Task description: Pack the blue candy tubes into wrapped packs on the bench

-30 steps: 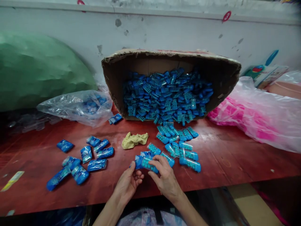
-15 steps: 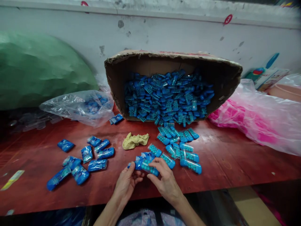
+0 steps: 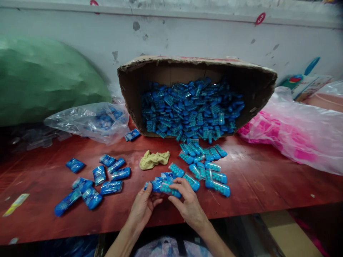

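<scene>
Blue packet (image 3: 168, 187) at lower centre of the frame, pinched by left hand (image 3: 142, 210) and right hand (image 3: 188, 205), both grips closed on it, above red tabletop (image 3: 268, 178), tipped cardboard box (image 3: 195, 66) behind.

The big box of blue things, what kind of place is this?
Probably a small packing workshop. A tipped cardboard box spills hundreds of blue capsule tubes onto a red workbench, sealed blue packets lie sorted to the left, and plastic bags of stock sit by the wall.

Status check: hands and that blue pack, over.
Both hands, left hand and right hand, gripping one blue pack. Loose packs right beside. Yellow cloth beyond, apart.
</scene>
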`<action>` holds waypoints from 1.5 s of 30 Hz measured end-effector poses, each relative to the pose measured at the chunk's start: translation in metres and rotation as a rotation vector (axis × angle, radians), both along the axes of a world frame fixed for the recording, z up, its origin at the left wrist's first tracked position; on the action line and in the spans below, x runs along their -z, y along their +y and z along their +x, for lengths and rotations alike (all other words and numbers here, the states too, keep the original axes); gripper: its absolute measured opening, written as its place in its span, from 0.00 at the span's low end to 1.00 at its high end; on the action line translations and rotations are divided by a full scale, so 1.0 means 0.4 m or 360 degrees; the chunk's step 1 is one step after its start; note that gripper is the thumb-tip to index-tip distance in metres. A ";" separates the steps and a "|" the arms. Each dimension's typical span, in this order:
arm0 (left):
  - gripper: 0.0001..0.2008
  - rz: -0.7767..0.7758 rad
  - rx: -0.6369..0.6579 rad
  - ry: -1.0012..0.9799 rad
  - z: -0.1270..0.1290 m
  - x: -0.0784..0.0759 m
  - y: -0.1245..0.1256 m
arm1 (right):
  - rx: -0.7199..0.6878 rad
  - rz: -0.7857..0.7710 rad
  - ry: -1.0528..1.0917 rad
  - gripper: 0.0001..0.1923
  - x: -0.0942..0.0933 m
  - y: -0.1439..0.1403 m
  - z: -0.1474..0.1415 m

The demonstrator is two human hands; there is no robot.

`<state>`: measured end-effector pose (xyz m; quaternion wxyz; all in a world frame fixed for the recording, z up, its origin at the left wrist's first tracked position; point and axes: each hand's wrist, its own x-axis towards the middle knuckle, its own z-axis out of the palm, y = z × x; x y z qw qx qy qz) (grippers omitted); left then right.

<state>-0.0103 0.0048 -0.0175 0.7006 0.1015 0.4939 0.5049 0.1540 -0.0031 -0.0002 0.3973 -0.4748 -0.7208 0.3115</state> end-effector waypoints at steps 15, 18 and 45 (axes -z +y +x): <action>0.13 -0.0078 0.0058 -0.0018 0.026 -0.020 -0.005 | 0.0006 0.0252 -0.0292 0.15 0.032 -0.028 -0.034; 0.10 -0.0105 0.0112 -0.0066 0.024 -0.025 -0.002 | -0.0025 0.0191 -0.0210 0.17 0.032 -0.041 -0.048; 0.09 0.0048 0.0786 -0.0694 -0.010 -0.012 -0.003 | -0.0445 -0.0539 0.0460 0.40 -0.032 -0.002 0.010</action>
